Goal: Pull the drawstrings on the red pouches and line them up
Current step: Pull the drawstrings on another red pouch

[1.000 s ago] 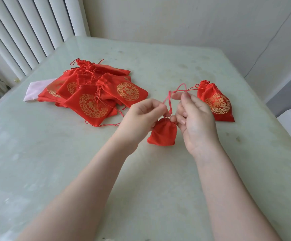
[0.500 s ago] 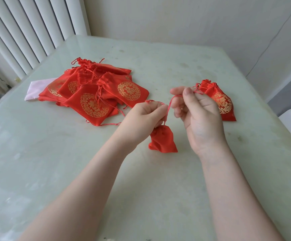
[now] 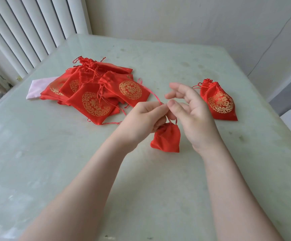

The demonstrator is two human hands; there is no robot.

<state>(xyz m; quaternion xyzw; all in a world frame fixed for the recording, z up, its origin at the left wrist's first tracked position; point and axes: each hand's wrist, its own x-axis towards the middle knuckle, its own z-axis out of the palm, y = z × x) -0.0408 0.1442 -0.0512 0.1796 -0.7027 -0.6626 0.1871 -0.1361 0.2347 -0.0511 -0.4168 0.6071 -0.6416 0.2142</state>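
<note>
- Left hand [image 3: 142,119] pinches the drawstring [image 3: 156,99]; small red pouch [image 3: 166,138] dangles mid-counter.
- Right hand [image 3: 191,110] – grip apart, fingers spread.
- Pouch pile [image 3: 96,91] left, cinched pouch [image 3: 218,102] near the counter [image 3: 54,153] right edge.

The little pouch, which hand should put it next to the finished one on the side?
Probably the left hand. It pinches the string, so the pouch hangs from it. The right hand is open, holding nothing, though nearer the finished pouch.
</note>
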